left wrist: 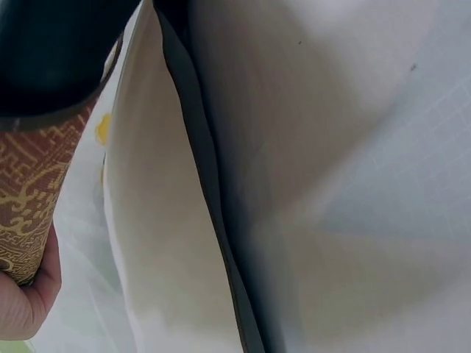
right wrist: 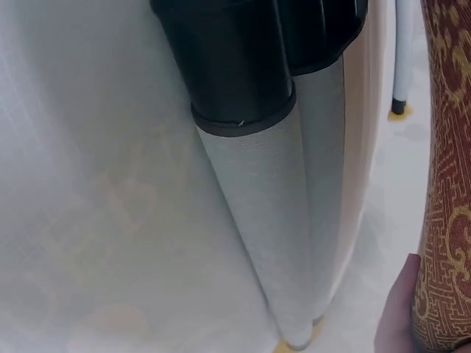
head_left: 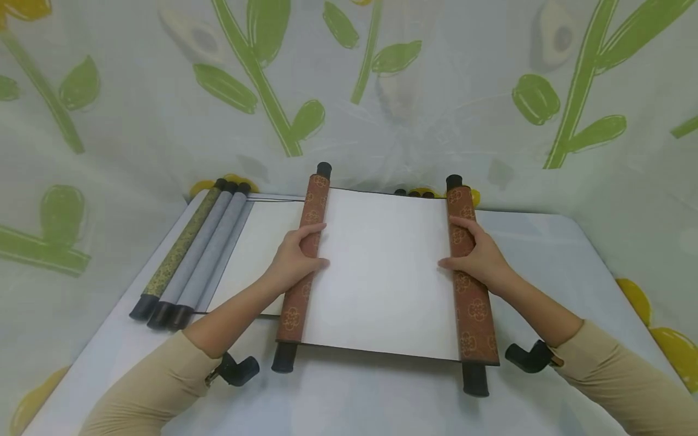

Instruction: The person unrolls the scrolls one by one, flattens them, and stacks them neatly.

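A partly unrolled scroll is held up over the table, its white sheet [head_left: 384,272] stretched between two red-brown brocade rollers with black end knobs. My left hand [head_left: 291,260] grips the left roller [head_left: 294,309] around its middle, thumb on the sheet side. On the other side, my right hand [head_left: 482,257] grips the right roller [head_left: 477,321] the same way. Fingers also show on the patterned roller [left wrist: 29,191] in the left wrist view and beside the roller [right wrist: 449,184] in the right wrist view.
Under the held scroll lies another white sheet [head_left: 251,260], partly covered. Left of it are a green-gold roller [head_left: 182,242] and two grey rollers [head_left: 212,251]. More grey rollers [right wrist: 250,191] with black knobs lie below, mostly hidden in the head view. A leaf-patterned curtain [head_left: 382,133] stands behind the table.
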